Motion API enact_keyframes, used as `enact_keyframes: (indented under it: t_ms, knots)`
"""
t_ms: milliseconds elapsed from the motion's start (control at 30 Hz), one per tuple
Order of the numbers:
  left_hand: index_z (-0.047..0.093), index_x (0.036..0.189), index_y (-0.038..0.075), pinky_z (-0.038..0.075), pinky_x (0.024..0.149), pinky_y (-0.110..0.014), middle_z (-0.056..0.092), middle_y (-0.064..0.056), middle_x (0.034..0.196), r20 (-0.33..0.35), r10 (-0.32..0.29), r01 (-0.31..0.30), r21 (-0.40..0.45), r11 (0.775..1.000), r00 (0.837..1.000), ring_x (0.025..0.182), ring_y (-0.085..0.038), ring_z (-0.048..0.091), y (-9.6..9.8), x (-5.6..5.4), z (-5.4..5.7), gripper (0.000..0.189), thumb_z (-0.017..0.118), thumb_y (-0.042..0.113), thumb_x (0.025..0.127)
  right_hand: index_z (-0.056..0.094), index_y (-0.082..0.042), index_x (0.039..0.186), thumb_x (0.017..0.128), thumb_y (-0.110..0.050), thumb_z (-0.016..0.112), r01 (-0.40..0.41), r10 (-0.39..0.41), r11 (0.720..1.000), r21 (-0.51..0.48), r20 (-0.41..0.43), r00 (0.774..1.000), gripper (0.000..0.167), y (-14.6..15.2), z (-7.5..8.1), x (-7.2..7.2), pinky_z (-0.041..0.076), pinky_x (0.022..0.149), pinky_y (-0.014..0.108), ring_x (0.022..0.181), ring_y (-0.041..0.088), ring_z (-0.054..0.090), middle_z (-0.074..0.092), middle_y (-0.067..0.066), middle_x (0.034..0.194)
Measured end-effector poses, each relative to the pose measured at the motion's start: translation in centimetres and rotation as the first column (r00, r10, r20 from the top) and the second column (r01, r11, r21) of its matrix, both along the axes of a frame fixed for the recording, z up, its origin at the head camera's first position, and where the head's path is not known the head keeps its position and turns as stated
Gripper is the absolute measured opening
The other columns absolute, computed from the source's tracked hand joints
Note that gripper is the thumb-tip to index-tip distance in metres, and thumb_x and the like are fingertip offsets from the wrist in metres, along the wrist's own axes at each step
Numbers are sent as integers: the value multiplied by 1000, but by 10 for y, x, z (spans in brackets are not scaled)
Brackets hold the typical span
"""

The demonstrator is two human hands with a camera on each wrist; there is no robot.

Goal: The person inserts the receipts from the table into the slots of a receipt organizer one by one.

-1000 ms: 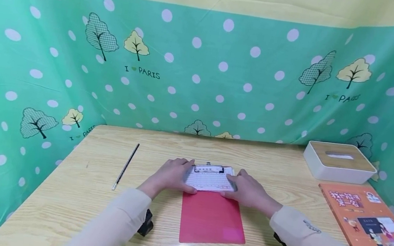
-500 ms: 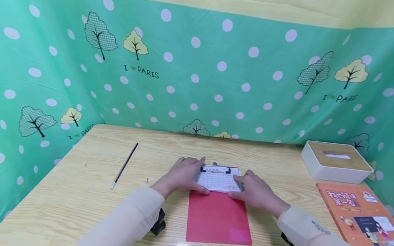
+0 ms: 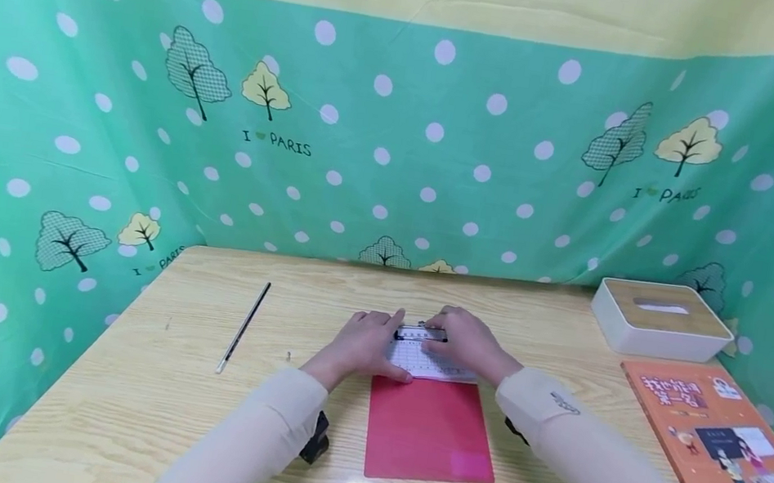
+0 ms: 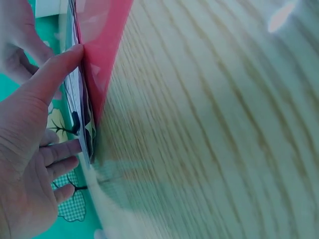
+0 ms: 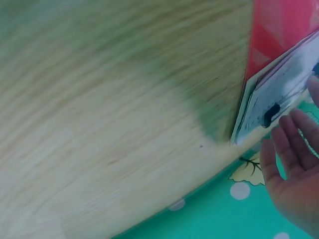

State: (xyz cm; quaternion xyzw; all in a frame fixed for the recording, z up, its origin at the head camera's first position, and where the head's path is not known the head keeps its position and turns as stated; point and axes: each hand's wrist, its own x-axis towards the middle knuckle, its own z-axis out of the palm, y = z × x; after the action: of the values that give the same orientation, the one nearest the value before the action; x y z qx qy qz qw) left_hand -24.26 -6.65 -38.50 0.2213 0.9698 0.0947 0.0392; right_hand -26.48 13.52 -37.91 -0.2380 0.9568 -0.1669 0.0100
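Note:
A red clipboard (image 3: 430, 433) lies on the table in the head view, with a stack of printed paper slips (image 3: 446, 370) across its far end under a metal clip (image 3: 418, 335). My left hand (image 3: 361, 345) holds the slips at their left side, thumb at the near edge, other fingers round toward the far side. My right hand (image 3: 469, 345) is over the right end of the clip. Seen from the right wrist, its fingers (image 5: 281, 144) stretch loosely beside the clip's black end; whether they press it is unclear.
A black-and-silver pencil (image 3: 244, 327) lies on the left of the wooden table (image 3: 134, 404). To the right are an orange book (image 3: 721, 453) and a white tissue box (image 3: 661, 321) with a wooden lid. A polka-dot curtain (image 3: 400, 144) hangs behind.
The clipboard and both hands shifted slightly right at first. Since then my right hand has moved left from the slips' right edge onto the clip, while my left hand stays in place.

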Motion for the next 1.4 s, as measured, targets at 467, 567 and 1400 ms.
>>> enact_keyframes:
  t_ms: [467, 567, 1400]
  knots:
    - [34, 157, 5, 30, 116, -48, 50, -17, 149, -3, -11, 10, -20, 1000, 1000, 138, -32, 45, 0, -1, 1, 110, 83, 59, 76, 77, -5, 110, 92, -23, 78, -136, 176, 975, 178, -228, 958, 26, -10, -11, -9, 52, 85, 44, 94, 24, 63, 68, 7, 101]
    - [35, 157, 5, 31, 116, -48, 51, -16, 148, -5, -17, 17, -31, 999, 1000, 138, -31, 46, 0, -2, 1, 109, 83, 59, 76, 78, -6, 107, 91, -23, 78, -144, 190, 971, 191, -254, 948, 24, -10, -12, -9, 51, 81, 42, 90, 23, 62, 68, 5, 97]
    - [50, 148, 4, 37, 112, -49, 55, -13, 145, -162, -116, 95, -127, 987, 980, 136, -30, 47, -8, 33, 1, 87, 80, 54, 83, 72, -3, 123, 91, -28, 78, -134, 137, 988, 79, -36, 990, 41, 35, -3, 64, 53, 92, 48, 105, 30, 63, 65, 14, 117]
